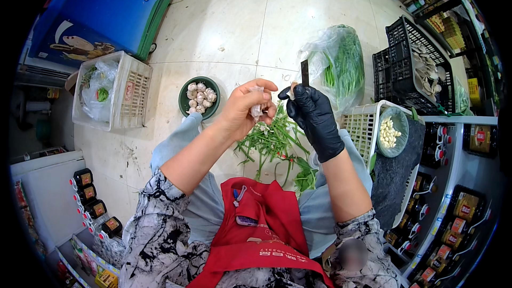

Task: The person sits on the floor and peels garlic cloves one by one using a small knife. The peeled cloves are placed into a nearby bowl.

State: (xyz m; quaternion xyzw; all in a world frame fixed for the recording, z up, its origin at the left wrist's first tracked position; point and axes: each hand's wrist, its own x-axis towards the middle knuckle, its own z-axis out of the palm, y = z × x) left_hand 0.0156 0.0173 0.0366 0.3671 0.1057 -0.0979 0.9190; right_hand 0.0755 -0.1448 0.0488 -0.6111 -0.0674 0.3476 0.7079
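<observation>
My bare left hand (245, 108) is curled around a piece of papery garlic skin (257, 106). In its black glove, my right hand (314, 118) grips a small knife with a dark blade (305, 73) pointing away from me. Between that hand's thumb and finger is a bit of garlic (293, 90) with skin on it; how much is clove, I cannot tell. The two hands are close but apart, above green vegetable trimmings (276, 136) on the floor. A dark green bowl of whole garlic bulbs (201, 98) sits beyond my left knee. Peeled cloves (389, 133) fill part of a lined bowl at my right.
On the left stands a white plastic crate (134, 92) holding plastic bags, near a blue freezer (120, 12). Bagged green stalks (346, 64) lie ahead right. Black crates (400, 68), one holding pale mushrooms, and a white basket (362, 128) flank my right. Bottle shelves (444, 208) rise behind them.
</observation>
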